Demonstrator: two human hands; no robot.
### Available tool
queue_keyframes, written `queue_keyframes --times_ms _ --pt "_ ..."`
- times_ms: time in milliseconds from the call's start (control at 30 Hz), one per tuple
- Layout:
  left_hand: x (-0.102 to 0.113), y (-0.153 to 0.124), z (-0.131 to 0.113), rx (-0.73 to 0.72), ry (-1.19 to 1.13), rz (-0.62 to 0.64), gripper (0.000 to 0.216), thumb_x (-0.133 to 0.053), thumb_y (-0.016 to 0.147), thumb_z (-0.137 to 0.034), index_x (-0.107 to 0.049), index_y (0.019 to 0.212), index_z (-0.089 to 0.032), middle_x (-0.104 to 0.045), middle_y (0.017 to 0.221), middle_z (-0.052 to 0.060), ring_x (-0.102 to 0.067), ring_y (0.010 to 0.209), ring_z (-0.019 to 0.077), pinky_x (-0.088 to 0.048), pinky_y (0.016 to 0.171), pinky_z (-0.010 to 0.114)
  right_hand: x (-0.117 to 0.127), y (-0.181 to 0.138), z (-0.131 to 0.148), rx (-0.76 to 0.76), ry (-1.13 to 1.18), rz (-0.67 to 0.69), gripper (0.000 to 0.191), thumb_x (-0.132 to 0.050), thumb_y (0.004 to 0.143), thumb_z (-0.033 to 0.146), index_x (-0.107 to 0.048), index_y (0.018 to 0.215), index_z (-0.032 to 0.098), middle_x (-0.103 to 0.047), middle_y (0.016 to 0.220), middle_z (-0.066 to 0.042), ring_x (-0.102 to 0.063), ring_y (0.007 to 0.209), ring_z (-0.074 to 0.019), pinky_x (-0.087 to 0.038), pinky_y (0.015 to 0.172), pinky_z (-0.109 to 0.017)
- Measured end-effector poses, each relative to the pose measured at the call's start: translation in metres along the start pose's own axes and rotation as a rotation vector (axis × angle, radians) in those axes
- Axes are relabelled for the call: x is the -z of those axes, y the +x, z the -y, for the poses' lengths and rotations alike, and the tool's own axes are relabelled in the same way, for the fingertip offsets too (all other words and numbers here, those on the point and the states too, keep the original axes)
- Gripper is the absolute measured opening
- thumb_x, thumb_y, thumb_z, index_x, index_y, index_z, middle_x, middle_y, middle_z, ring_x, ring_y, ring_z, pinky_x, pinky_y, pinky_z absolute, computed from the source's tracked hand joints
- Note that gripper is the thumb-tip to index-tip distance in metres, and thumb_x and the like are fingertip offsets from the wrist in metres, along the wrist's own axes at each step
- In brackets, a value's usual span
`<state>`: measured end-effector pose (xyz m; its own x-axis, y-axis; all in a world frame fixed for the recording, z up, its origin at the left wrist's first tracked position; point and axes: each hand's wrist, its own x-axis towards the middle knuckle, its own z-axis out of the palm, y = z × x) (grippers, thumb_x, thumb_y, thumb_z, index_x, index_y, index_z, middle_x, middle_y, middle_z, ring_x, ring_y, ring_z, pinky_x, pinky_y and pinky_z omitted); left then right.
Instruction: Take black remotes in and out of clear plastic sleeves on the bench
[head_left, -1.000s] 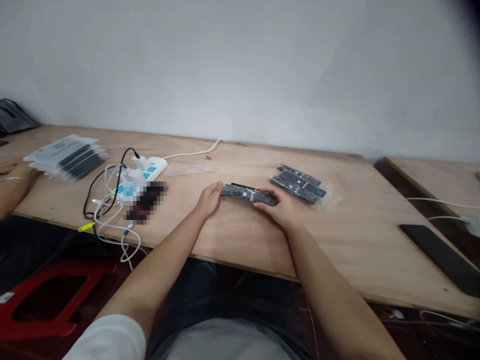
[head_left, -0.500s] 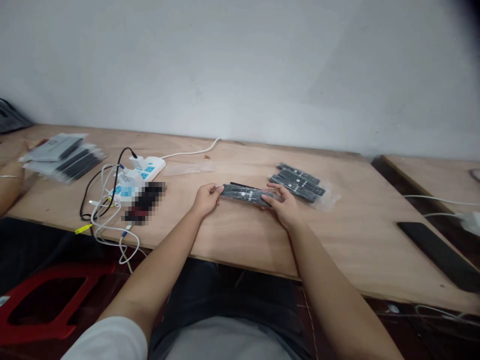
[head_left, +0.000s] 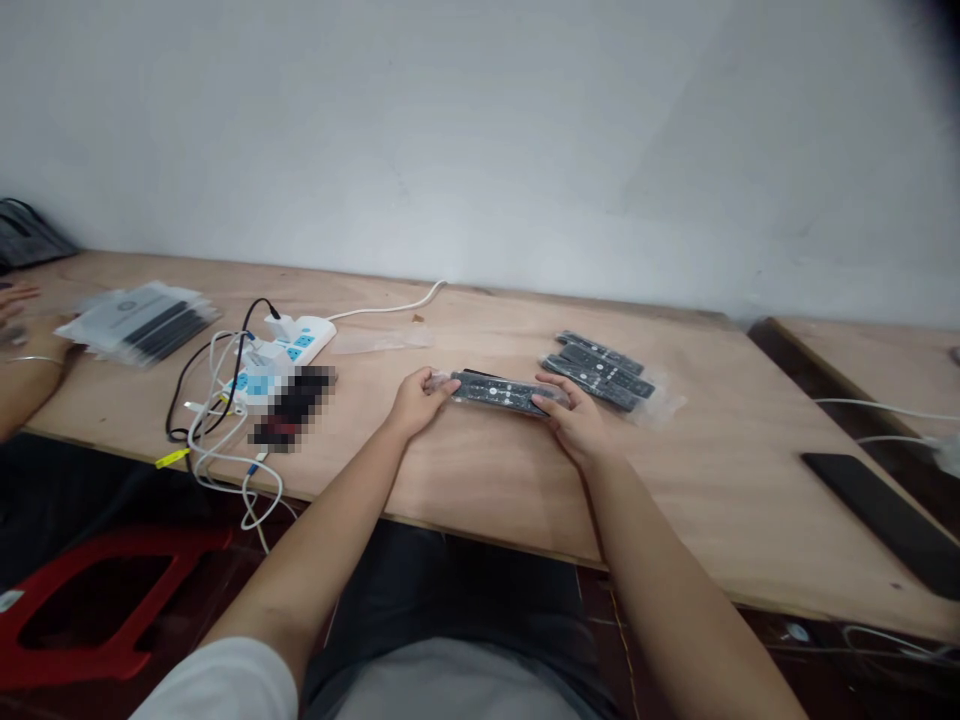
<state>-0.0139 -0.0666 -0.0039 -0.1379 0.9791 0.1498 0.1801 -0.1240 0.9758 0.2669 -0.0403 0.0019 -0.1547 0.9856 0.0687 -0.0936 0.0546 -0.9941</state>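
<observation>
Between my hands is a black remote control (head_left: 499, 391) in a clear plastic sleeve, its buttons facing up. My left hand (head_left: 420, 402) pinches the left end of the sleeve. My right hand (head_left: 571, 415) grips the right end, thumb on top. A dark edge of something, perhaps another remote, shows just behind the held one; I cannot tell if it is held too. Behind and to the right, several bagged remotes (head_left: 600, 370) lie in an overlapping pile on the wooden table (head_left: 480, 480).
To the left are a white power strip (head_left: 313, 340) with plugs and tangled cables, and a blurred-out dark object (head_left: 289, 410). Farther left, a co-worker's arm (head_left: 30, 385) is beside a stack of packaged flat items (head_left: 142, 320). A black slab (head_left: 877, 520) lies at the right.
The held remote has tilted slightly, so its buttons show more plainly. At the left, the co-worker's hand has come away from the packaged stack, whose top packet now lies flatter.
</observation>
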Motion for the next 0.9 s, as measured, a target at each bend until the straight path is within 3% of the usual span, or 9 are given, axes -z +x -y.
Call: queue_keyframes --times_ms 167,400,900 --pt "0.001 0.003 0.006 0.009 -0.045 0.012 0.041 -0.078 0.075 -0.052 -0.052 0.079 -0.021 -0.055 0.058 -0.005 -0.053 0.048 0.0107 -0.038 0.049 0.024 -0.003 -0.003 0.006 -0.042 0.154 0.022 0.052 -0.089 0.068 0.046 -0.067 0.112 0.028 -0.075 0.109 -0.005 -0.071 0.102 -0.0247 -0.059 0.092 -0.043" --pt "0.004 0.007 0.011 -0.011 -0.07 -0.016 0.046 -0.078 0.074 -0.053 -0.045 0.077 -0.021 -0.054 0.061 -0.007 -0.053 0.046 0.0088 -0.037 0.046 0.022 -0.004 -0.008 0.009 -0.125 0.155 0.144 0.053 -0.089 0.07 0.038 -0.067 0.117 0.028 -0.071 0.127 -0.009 -0.07 0.106 -0.0272 -0.064 0.07 -0.038" --pt "0.005 0.009 0.014 -0.054 -0.112 -0.154 0.042 -0.077 0.077 -0.046 -0.043 0.076 -0.022 -0.051 0.056 -0.008 -0.049 0.047 0.0086 -0.034 0.047 0.02 0.002 0.001 0.003 -0.123 0.291 0.049 0.04 -0.091 0.068 0.034 -0.073 0.103 0.025 -0.075 0.104 -0.003 -0.072 0.091 -0.0178 -0.063 0.08 -0.033"
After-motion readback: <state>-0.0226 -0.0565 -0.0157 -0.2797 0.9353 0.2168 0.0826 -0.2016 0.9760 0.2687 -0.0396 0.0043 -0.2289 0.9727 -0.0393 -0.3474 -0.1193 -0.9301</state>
